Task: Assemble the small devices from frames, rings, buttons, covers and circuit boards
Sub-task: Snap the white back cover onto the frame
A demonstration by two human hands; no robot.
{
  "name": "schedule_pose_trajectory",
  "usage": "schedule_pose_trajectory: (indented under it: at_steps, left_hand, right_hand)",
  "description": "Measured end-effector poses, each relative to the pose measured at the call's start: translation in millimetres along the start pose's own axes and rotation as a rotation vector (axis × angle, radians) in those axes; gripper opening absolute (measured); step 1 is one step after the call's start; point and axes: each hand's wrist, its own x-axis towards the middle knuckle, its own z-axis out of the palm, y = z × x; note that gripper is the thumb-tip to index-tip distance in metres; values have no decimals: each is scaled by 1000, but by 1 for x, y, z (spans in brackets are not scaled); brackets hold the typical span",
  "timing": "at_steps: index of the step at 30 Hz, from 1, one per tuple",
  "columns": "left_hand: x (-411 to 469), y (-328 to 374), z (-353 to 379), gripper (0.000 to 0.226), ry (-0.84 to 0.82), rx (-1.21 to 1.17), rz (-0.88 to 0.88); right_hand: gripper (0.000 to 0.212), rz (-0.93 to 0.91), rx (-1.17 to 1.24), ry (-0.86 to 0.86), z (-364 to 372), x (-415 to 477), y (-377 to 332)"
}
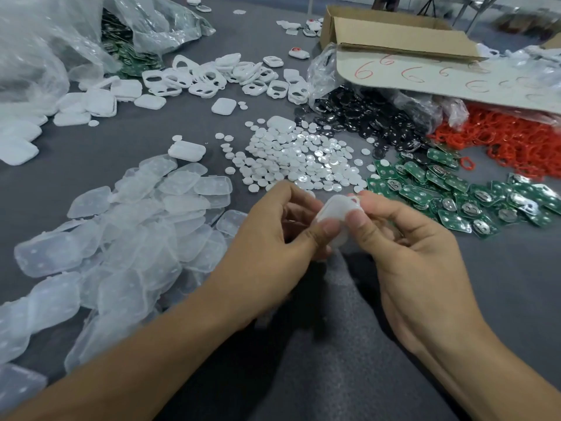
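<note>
At lower centre, left grip (pixel 273 238) and right grip (pixel 403 238) pinched on one translucent cover (pixel 335 208); few finished devices (pixel 299 53) upper centre, heaps of buttons (pixel 303 159), circuit boards (pixel 455 192) seemingly remaining.

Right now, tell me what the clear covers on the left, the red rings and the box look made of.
The clear covers: thin translucent plastic, frosted; the grey surface shows through. The red rings: probably rubber or soft plastic, matte; thin loops lie tangled. The box: brown cardboard, matte, with folded flaps. The left hand and right hand pinch what looks like one such cover.
</note>
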Motion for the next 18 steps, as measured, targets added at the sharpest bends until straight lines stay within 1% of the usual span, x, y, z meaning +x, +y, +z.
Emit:
schedule_pose_trajectory:
  at_steps: [2,4,6,8,11,13,16,18]
  left_hand:
    - [1,2,-2,21,-42,56,33]
    - [0,2,-1,20,-14,-3,43]
    - [-2,1,1,17,36,-52,42]
    - [-5,-2,4,18,66,-50,47]
    - [-6,-5,10,23,114,-29,63]
    - [-7,-4,13,24,140,-15,67]
    - [-6,-3,16,22,150,-7,56]
    - [-6,0,22,19,147,-39,20]
  right_hand:
    - [19,-16,-100,-40,-1,0,-2]
    - [25,-46,-248,-84,-2,-2,-3]
    - [22,-79,-343,-79,-3,-3,-2]
    - [19,-104,-362,-64,-3,-3,0]
    - [28,-151,-450,-18,0,-3,2]
    - [31,-173,-473,-8,1,-4,2]
    - [29,-185,-519,-4,0,-4,-1]
    - [26,-161,-552,-38,-2,-6,-8]
